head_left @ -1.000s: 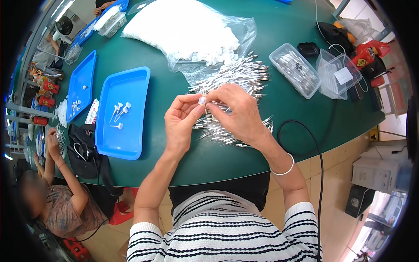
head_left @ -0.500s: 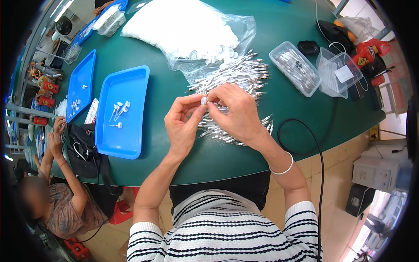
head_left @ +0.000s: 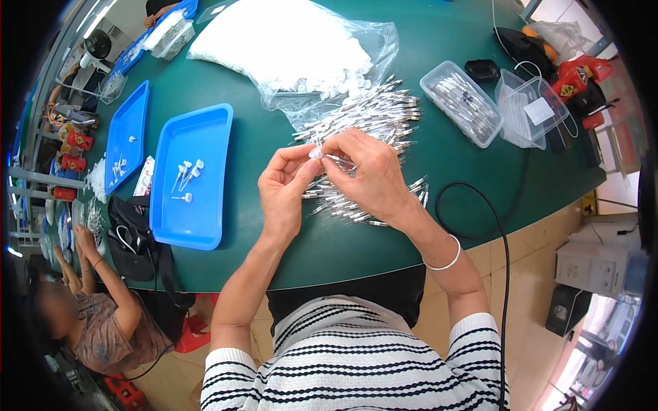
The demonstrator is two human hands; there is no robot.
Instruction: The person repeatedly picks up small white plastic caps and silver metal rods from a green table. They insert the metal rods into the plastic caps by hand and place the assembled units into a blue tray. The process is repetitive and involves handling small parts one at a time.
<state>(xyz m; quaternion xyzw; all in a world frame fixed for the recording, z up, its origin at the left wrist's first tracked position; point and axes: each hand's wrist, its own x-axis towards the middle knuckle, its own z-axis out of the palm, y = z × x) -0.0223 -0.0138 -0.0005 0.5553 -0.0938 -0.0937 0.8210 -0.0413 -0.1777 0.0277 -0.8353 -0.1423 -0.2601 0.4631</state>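
Note:
Over the near side of a pile of slim metal rods [head_left: 367, 120], my two hands meet. Between the thumb and fingertips of my left hand [head_left: 282, 198] is a small white plastic cap [head_left: 316, 153]. My right hand [head_left: 370, 175] pinches right beside the cap, and a slim metal rod [head_left: 343, 162] shows between its thumb and fingers. The rod's tip at the cap is covered by my fingertips. Left of my hands, a blue tray [head_left: 188, 229] holds several white caps with metal stems [head_left: 186, 177].
Behind the rods lies a big clear bag of white caps [head_left: 274, 41]. A clear box of rods [head_left: 462, 103] and another clear container [head_left: 531, 113] stand at right. A black cable [head_left: 473, 188] loops over the green table. At far left, another person [head_left: 103, 308] works beside a second blue tray [head_left: 130, 127].
My hands have shifted slightly left, still together at the cap, which now looks turned. The other person's hands have moved a little toward their body.

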